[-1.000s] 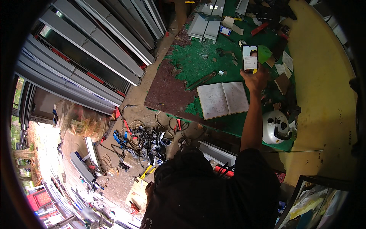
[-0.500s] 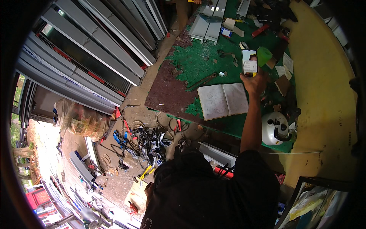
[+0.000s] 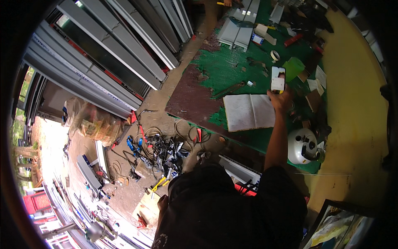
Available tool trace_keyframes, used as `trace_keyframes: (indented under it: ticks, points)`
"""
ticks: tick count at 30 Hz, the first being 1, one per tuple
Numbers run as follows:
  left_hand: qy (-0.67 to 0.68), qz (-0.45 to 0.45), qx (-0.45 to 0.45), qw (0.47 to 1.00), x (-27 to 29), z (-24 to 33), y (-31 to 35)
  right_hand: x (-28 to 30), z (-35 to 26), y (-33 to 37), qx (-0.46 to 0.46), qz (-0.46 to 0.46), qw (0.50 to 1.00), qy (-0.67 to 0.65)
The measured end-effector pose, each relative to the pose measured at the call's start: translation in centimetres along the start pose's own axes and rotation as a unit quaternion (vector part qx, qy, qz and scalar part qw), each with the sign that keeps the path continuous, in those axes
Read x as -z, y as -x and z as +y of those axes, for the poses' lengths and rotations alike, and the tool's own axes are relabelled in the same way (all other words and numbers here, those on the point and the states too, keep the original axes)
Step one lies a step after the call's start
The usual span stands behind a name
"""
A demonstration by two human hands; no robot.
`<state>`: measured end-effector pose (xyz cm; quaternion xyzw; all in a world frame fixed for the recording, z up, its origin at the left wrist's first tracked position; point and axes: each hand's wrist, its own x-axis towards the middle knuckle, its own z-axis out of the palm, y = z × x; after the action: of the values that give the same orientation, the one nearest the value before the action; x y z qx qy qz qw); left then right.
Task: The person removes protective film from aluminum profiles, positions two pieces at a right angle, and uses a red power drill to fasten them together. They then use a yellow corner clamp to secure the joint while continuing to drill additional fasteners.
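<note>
My right hand (image 3: 282,99) is wrapped around the lower part of a smartphone (image 3: 278,78), holding it up over the green worktable (image 3: 199,103) with its lit screen toward me. Just left of that forearm lies an open notebook (image 3: 240,113) with pale pages, its right edge partly covered by my arm. Beyond the phone is a translucent green plastic piece (image 3: 293,67), and a roll of tape (image 3: 275,55) sits farther back. My left hand (image 3: 163,203) hangs low beside my dark shirt; only a bit of it shows, and its fingers are hidden.
A white kettle (image 3: 301,146) stands at the table's right edge. Grey metal profiles (image 3: 240,29) lie at the back, with long frames (image 3: 103,50) leaning at the left. Cables and scraps (image 3: 159,153) litter the floor near a plastic-wrapped bundle (image 3: 99,124).
The whole scene has shifted slightly right and down in the picture. My right hand still holds the phone, which is tilted a little more. My left hand stays low at my side.
</note>
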<state>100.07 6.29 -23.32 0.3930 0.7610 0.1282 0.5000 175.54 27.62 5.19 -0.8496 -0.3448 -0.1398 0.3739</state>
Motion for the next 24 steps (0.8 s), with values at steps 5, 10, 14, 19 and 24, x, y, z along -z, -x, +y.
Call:
trace_keyframes:
  ticks: [5, 10, 14, 19, 24]
  points:
    - [0.067, -0.002, 0.01, 0.998, -0.3, 1.2, 1.0, -1.7, 2.3, 2.5, -0.009, -0.005, 0.997, 0.073]
    - [0.014, 0.015, -0.031, 0.999, 0.1, 2.8, 2.7, -2.9, 4.2, 4.5, -0.071, -0.052, 0.987, 0.137]
    - [0.014, 0.013, -0.07, 0.997, 0.4, 2.2, 2.4, -3.2, 5.0, 5.5, -0.102, -0.091, 0.982, 0.133]
    - [-0.173, 0.014, -0.208, 0.963, 0.1, -1.8, -1.2, -2.7, 4.6, 6.4, -0.122, -0.115, 0.973, 0.156]
    - [-0.144, 0.02, -0.221, 0.964, 0.0, -1.8, -1.7, -3.1, 5.4, 7.1, -0.128, -0.146, 0.965, 0.175]
